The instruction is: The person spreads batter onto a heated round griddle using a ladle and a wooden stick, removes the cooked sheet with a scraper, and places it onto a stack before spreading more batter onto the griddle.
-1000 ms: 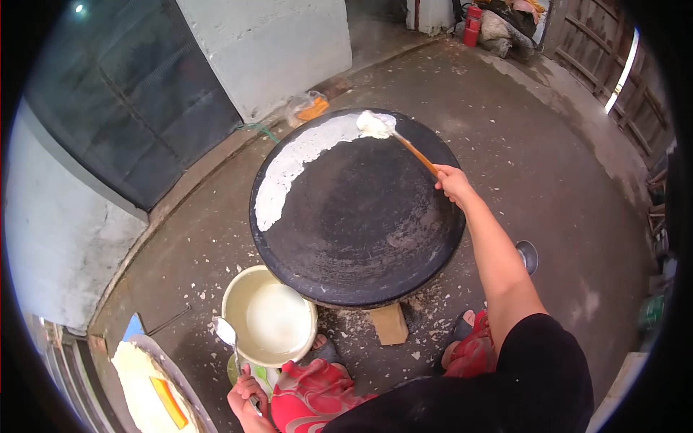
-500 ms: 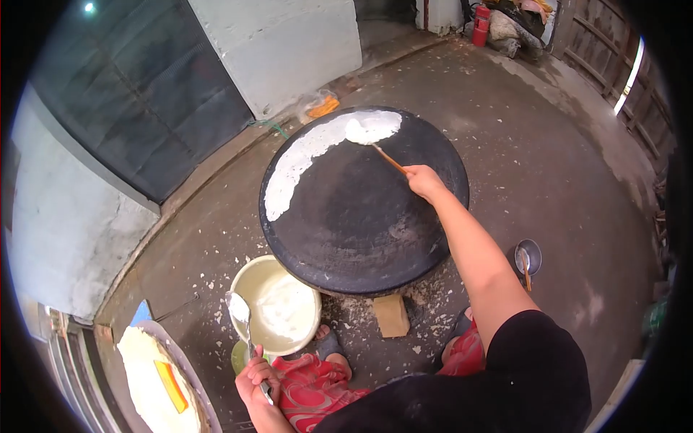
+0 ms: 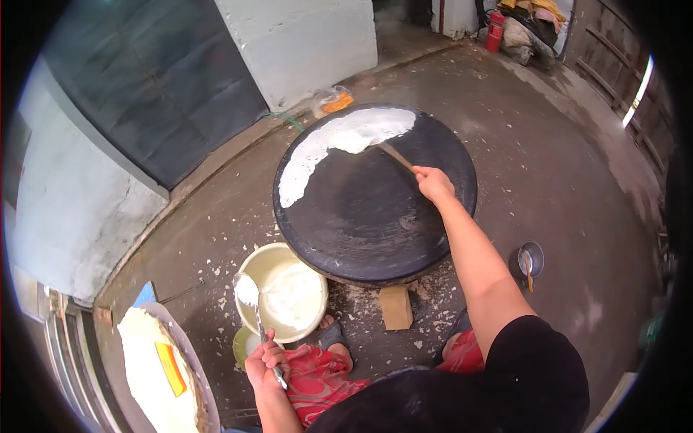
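Observation:
My right hand (image 3: pixel 435 185) is closed around the wooden handle of a batter spreader (image 3: pixel 397 155). It reaches over a large round black griddle (image 3: pixel 375 216). The spreader's head is hidden under a thick lump of white batter (image 3: pixel 351 141). A thin white layer curves along the griddle's far and left edge. My left hand (image 3: pixel 267 364) grips a metal ladle (image 3: pixel 247 290) by its handle. White batter coats the ladle's bowl, which is over the left rim of a cream basin (image 3: pixel 273 254) holding more batter.
Stacked pale flatbreads (image 3: pixel 155 361) with an orange strip (image 3: pixel 171 369) lie at lower left. A brown block (image 3: pixel 395 308) stands below the griddle. On the right floor is a dark bowl (image 3: pixel 530 258) with a utensil. A red extinguisher (image 3: pixel 494 32) stands far back.
The spreader and batter lump have moved left and nearer to me across the griddle. My left hand still holds the ladle by the basin. The whole view has shifted slightly.

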A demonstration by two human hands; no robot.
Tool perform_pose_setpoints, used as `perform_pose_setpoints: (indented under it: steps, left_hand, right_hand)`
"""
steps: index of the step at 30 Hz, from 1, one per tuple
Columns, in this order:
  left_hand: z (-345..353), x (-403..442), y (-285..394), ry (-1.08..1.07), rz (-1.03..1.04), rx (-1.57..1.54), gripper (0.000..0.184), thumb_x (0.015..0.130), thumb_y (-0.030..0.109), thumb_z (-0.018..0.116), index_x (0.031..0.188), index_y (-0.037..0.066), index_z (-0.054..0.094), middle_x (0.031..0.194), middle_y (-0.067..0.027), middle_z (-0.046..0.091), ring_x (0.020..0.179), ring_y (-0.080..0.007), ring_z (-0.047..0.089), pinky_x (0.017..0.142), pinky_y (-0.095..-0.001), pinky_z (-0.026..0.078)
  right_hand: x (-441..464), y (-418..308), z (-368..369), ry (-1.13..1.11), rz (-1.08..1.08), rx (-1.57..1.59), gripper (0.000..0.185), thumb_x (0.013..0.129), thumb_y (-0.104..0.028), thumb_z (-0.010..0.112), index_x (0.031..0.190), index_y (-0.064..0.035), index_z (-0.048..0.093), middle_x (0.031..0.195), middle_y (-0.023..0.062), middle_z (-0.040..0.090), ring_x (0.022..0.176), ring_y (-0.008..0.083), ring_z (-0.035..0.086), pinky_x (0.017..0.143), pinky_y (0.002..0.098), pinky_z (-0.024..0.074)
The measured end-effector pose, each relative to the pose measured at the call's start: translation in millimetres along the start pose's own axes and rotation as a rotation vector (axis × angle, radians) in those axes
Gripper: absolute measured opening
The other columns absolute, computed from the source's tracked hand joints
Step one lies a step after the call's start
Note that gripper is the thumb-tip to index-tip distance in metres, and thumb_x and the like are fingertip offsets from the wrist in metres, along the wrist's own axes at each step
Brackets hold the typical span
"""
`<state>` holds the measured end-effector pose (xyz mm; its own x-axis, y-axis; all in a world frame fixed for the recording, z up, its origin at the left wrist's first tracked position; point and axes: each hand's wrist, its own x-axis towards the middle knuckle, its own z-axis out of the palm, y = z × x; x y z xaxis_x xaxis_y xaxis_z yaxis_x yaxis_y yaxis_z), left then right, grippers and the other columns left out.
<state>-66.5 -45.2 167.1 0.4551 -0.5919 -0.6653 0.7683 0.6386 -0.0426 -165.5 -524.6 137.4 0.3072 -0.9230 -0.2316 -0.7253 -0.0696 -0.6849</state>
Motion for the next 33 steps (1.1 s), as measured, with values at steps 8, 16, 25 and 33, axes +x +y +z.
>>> perform_pose_setpoints:
  steps: [8, 16, 25, 33]
  left_hand:
    - [1, -4, 0, -0.007, 0.001, 0.010, 0.031, 0.090, 0.012, 0.034, 0.108, -0.009, 0.048, 0.065, -0.0050, 0.044, 0.047, -0.0100, 0.038, 0.039, -0.0208, 0.033]
    - [-4, -2, 0, -0.024, 0.012, 0.041, 0.031, 0.089, 0.012, 0.034, 0.108, -0.009, 0.048, 0.065, -0.0055, 0.045, 0.047, -0.0101, 0.038, 0.039, -0.0210, 0.033]
    - [-7, -3, 1, -0.033, 0.055, 0.073, 0.030, 0.090, 0.012, 0.036, 0.107, -0.009, 0.049, 0.067, -0.0079, 0.048, 0.046, -0.0103, 0.039, 0.038, -0.0212, 0.033]
    - [-9, -6, 1, -0.032, 0.053, 0.088, 0.030, 0.091, 0.013, 0.035, 0.109, -0.008, 0.047, 0.066, -0.0075, 0.047, 0.047, -0.0103, 0.039, 0.037, -0.0213, 0.033]
  right_hand:
    - [-16, 18, -1, -0.154, -0.237, -0.155, 0.029, 0.082, -0.031, 0.052, 0.111, -0.0310, 0.058, 0.107, 0.0065, 0.060, 0.100, 0.0231, 0.056, 0.086, 0.0343, 0.0433]
    - [-33, 4, 43, -0.107, -0.210, -0.058, 0.029, 0.082, -0.022, 0.052, 0.110, -0.0225, 0.059, 0.106, 0.0084, 0.060, 0.100, 0.0235, 0.056, 0.087, 0.0328, 0.0426]
    - [-31, -16, 55, -0.159, -0.300, -0.171, 0.028, 0.084, -0.025, 0.051, 0.110, -0.0262, 0.059, 0.108, 0.0067, 0.059, 0.101, 0.0251, 0.055, 0.088, 0.0339, 0.0422]
    - [-38, 38, 19, 0.031, -0.135, -0.025, 0.029, 0.084, -0.021, 0.050, 0.112, -0.0223, 0.058, 0.106, 0.0086, 0.060, 0.099, 0.0253, 0.056, 0.086, 0.0337, 0.0429]
